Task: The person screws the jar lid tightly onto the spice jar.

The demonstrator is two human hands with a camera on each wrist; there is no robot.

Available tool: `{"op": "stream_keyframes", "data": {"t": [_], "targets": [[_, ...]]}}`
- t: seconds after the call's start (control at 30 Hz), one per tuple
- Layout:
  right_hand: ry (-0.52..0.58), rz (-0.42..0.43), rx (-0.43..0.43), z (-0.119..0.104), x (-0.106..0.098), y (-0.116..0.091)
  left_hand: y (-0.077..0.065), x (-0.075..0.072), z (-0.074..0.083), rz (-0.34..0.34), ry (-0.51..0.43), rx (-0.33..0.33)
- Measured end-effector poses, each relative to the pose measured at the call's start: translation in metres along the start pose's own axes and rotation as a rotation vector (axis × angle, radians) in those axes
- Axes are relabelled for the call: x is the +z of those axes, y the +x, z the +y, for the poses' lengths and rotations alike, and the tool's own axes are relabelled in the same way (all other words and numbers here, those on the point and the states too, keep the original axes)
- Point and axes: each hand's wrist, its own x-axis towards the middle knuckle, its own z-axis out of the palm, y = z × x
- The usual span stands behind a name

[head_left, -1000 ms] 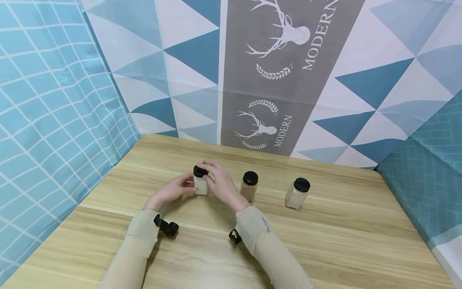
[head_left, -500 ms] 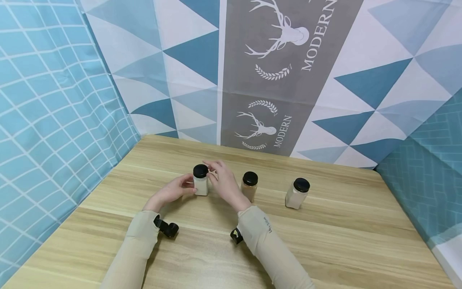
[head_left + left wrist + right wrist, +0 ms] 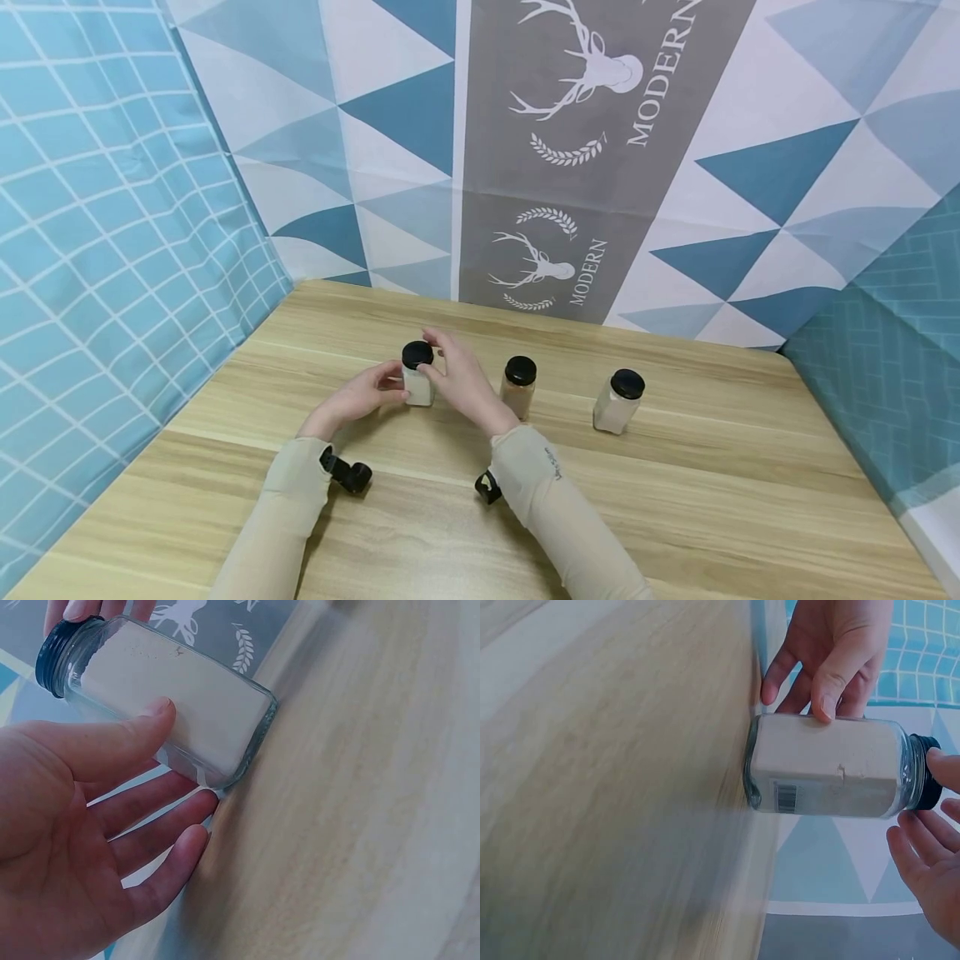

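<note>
A square glass jar (image 3: pixel 418 389) of pale powder stands upright on the wooden table, its black lid (image 3: pixel 417 353) on top. My left hand (image 3: pixel 358 397) holds the jar low from the left; in the left wrist view the thumb presses its side (image 3: pixel 180 697) and the fingers reach behind. At the lid is my right hand (image 3: pixel 467 385). The right wrist view has that thumb on the lid (image 3: pixel 928 772) and the fingertips at its opposite edge, by the jar's neck. A barcode label (image 3: pixel 787 797) shows on the glass.
Just right of my right hand stands a jar of brown powder (image 3: pixel 518 392) with a black lid. Farther right is another jar of pale powder (image 3: pixel 615 408). Patterned cloth (image 3: pixel 405 150) hangs behind the wooden table (image 3: pixel 720 467).
The right fingers were on the lid, loosened away half a second ago, and now the thumb is back on it. My left hand and the jar have kept their place.
</note>
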Motion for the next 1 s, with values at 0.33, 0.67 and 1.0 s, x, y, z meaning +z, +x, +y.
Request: {"op": "stream_keyframes", "data": {"t": [0.33, 0.67, 1.0], "targets": [[-0.002, -0.039, -0.028, 0.0, -0.001, 0.001, 0.001, -0.001, -0.002, -0.009, 0.007, 0.002], [0.029, 0.019, -0.005, 0.005, -0.003, -0.001, 0.0, -0.003, -0.003, -0.003, 0.028, 0.026], [0.037, 0.103, -0.022, 0.009, 0.0, -0.002, 0.0, -0.001, -0.002, 0.014, 0.01, 0.014]]}}
